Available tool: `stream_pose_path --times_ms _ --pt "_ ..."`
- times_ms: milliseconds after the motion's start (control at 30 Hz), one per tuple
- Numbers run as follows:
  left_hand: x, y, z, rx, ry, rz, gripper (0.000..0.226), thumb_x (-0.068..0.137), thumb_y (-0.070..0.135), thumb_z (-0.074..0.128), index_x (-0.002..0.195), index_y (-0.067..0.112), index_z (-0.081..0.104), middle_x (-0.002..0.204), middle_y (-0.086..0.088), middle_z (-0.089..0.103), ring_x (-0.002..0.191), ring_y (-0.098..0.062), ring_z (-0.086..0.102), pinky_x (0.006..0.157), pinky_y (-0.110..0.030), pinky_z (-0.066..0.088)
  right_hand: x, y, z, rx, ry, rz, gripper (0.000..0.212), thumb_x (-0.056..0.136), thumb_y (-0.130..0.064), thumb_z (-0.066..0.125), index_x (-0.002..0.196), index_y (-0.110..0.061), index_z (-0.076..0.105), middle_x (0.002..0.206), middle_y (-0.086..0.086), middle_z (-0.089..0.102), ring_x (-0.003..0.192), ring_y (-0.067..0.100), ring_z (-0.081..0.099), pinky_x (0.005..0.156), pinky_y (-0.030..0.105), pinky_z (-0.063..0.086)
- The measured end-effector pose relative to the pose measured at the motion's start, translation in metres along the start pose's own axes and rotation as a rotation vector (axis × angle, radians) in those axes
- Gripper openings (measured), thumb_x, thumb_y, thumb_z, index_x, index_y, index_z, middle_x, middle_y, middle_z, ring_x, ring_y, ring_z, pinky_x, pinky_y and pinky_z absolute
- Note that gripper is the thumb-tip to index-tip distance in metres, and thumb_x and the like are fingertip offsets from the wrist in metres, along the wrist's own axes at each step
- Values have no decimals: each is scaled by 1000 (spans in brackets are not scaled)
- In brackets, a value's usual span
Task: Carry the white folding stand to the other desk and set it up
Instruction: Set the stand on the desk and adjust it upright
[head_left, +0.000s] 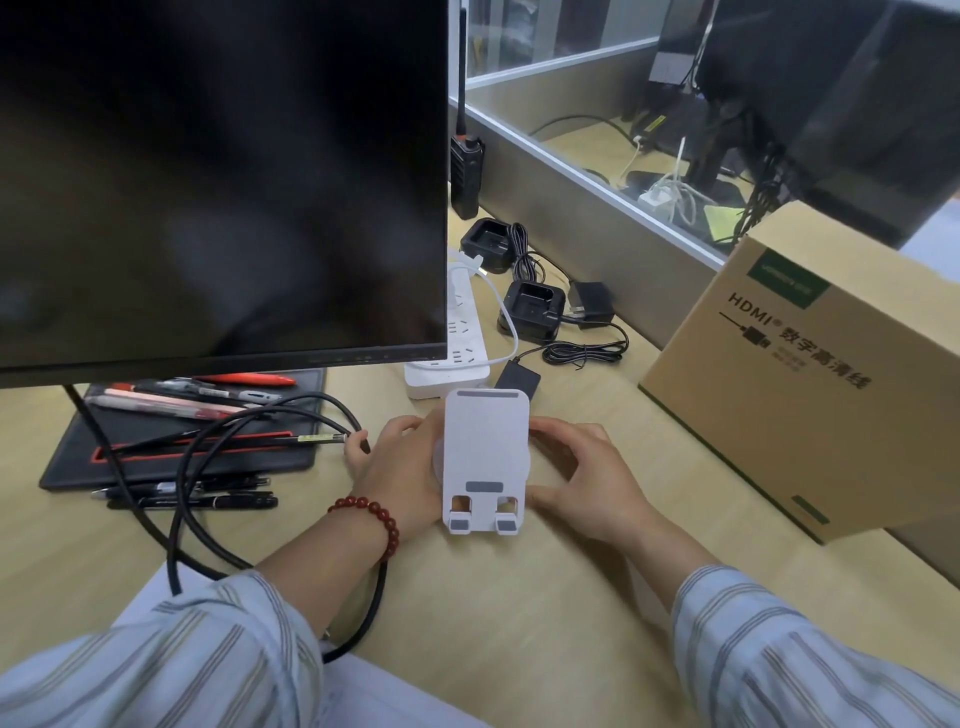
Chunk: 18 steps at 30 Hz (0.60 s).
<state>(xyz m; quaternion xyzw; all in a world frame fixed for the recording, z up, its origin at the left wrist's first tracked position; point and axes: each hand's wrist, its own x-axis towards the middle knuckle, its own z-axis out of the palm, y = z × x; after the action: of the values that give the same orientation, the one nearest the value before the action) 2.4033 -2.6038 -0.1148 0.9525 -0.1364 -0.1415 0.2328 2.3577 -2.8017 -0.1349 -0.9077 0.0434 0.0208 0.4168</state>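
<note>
Now both hands, left hand (402, 467) and right hand (582, 480), cup the white folding stand (485, 457) upright between them on the bench (545, 597), apparently steadying it.

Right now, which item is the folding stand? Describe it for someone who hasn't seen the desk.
Start at the big black monitor; below its right corner lies a white power strip. Just in front stands the white folding stand, upright between the left hand and right hand. Only it has a tilted plate with two grey-padded hooks.
</note>
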Motion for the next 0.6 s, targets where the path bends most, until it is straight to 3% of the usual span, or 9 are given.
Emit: stream_pose_path --times_ms 67,333,600 --pt "-3 2 0 -26 20 -9 55 69 30 53 120 43 36 107 17 53 131 -4 30 109 -45 4 0 1 2 0 -7 3 71 63 -32 80 128 -40 54 115 -11 62 109 -1 41 85 -2 30" --pt "-23 12 0 -9 63 -55 67 67 30 60 124 48 29 95 20 47 128 -5 33 109 -46 6 -6 -2 5 -10 -33 -10 64 67 -28 78 125 -40 56 110 -14 66 101 -6 41 80 -3 30" --pt "-7 -6 -7 113 -19 -3 82 66 36 67 136 41 24 121 13 57 135 -2 27 112 -49 0 -28 -11 20 66 39 49 60 74 -24 74 128 -41 53 98 -12 59 99 -5 41 75 -6 30"
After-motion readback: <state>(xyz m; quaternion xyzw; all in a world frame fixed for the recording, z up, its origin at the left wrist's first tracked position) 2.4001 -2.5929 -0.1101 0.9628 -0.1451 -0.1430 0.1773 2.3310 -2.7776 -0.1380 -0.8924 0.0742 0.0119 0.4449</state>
